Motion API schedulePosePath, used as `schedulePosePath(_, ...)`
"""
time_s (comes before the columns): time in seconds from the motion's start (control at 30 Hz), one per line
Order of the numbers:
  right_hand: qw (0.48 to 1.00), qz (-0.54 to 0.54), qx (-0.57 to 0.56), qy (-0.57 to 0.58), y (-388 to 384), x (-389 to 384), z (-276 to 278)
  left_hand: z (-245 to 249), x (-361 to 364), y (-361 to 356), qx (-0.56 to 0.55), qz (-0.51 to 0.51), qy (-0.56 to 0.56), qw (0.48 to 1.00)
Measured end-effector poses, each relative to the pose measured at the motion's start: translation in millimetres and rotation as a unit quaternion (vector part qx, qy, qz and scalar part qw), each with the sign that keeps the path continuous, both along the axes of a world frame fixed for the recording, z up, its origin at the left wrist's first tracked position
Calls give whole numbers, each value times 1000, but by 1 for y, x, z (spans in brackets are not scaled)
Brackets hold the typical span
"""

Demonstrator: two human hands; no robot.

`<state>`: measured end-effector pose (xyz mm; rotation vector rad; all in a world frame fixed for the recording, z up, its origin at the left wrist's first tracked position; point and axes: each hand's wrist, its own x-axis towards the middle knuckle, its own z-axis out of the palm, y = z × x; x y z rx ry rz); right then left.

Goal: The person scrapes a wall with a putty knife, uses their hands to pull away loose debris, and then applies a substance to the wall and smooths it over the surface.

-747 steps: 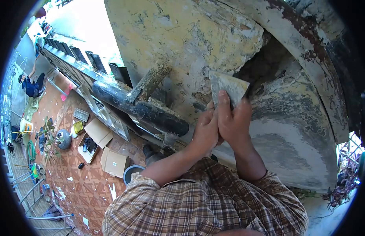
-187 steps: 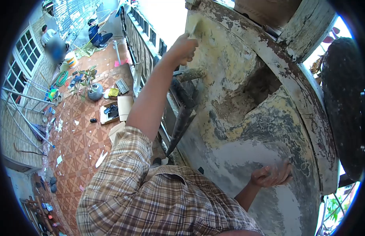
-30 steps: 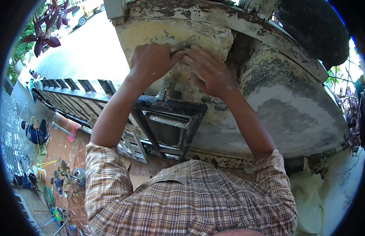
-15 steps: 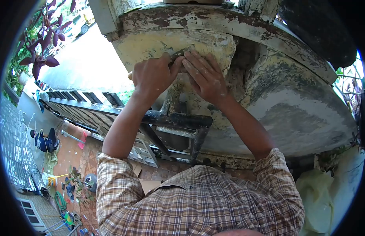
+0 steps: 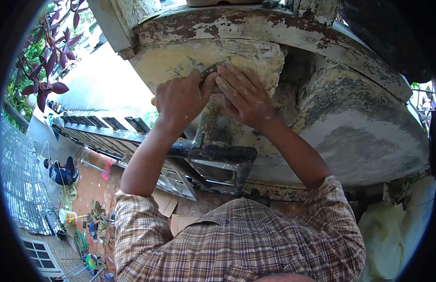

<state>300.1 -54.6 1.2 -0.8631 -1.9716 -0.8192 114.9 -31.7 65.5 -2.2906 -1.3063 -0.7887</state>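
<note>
My left hand [image 5: 182, 96] is closed around a scraper [image 5: 209, 71]; a pale handle end shows beyond its outer side, and part of the dark blade shows between my hands. My right hand [image 5: 246, 96], dusted with pale powder, presses its fingers together over the blade's other end, so the tip is mostly hidden. Both hands are against a yellowish patch [image 5: 166, 61] of a curved wall with scuffed, flaking paint. To the right of that patch, a broken edge borders a dark recess [image 5: 298, 70].
Above runs a ledge with peeling paint [image 5: 255, 29]. Below my hands juts a black metal railing [image 5: 213, 152], with a ladder [image 5: 178, 185] beneath. Farther down at left, a person [image 5: 63, 171] sits near a bucket [image 5: 66, 216] and a green hose [image 5: 81, 240]. Purple leaves [image 5: 51, 70] hang at upper left.
The view has shifted slightly. Both hands remain on the scraper at the yellowish patch, sitting slightly lower in view. The person below appears a little farther right and lower.
</note>
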Motion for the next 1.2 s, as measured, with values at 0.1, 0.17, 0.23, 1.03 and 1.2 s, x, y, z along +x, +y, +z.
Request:
schedulePosePath(0.1, 1000, 9, -2, -11, 0, -4, 0, -2, 0, -5, -9, 0, -22, 1000)
schedulePosePath(0.17, 999, 15, 16, 32, 6, -4, -2, 3, 4, -1, -2, -19, -26, 999)
schedulePosePath(0.23, 997, 16, 20, 79, 2, -6, -10, 3, 9, -4, 34, -49, -37, 998)
schedulePosePath(1.03, 985, 26, 113, 127, 18, 46, 19, 17, -6, -5, 84, -20, 94, 992)
schedulePosePath(1.2, 979, 63, 143, 130, 27, 49, 15, 16, -10, 1, 72, -2, 92, 993)
